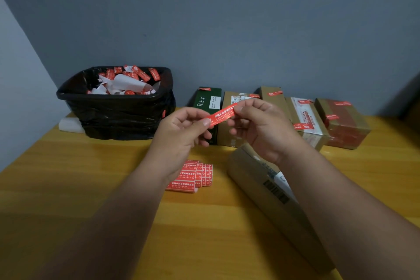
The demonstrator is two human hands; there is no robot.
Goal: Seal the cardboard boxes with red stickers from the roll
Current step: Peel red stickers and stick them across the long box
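Head view: I see both hands raised over the table (91,188). Left hand (181,129) pinches one end of a red sticker (223,114), right hand (261,125) pinches the other; white print on it too blurred to read. Sticker stack (193,177) lies flat below the left wrist. Long cardboard box (272,200) lies under the right forearm, barcode label showing. Five stickered boxes line the wall; the green box (208,100) reads "木子言". Black bin (118,102) holds sticker scraps.

red sticker (223,113) white print, black bin (118,107), yellow table (91,177)
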